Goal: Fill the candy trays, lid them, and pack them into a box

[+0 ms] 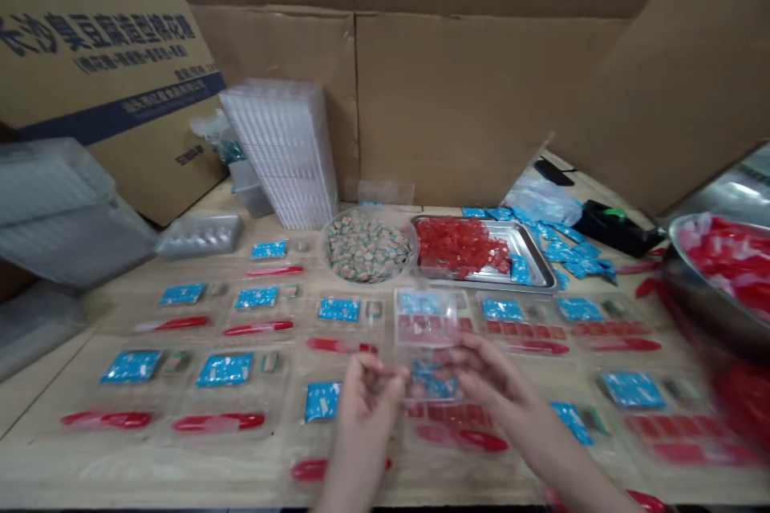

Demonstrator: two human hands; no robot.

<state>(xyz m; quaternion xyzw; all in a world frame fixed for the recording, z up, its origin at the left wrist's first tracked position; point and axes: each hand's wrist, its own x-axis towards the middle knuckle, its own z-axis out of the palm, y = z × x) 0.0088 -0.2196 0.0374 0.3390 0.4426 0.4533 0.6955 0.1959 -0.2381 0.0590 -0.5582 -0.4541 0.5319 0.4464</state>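
My left hand (371, 391) is over the front middle of the table, fingers drawn together in a pinch; what they hold, if anything, is too blurred to make out. My right hand (490, 381) faces it, its fingers bent in beside a blue sachet (431, 381); whatever lies between them is smeared by motion. Just beyond the fingertips is a clear plastic tray (426, 330), with a blue sachet and red pieces showing through it. Below the hands lie a row of red pieces (448, 414) and a red plastic utensil-like piece (463, 438).
Several clear trays with blue sachets (225, 369) and red pieces (107, 420) cover the table. Behind stand a bowl of small wrapped pieces (368, 247), a metal tray (529, 256) of red pieces, and stacked clear trays (282, 152). A metal bowl (691, 288) stands right, cardboard (469, 104) behind.
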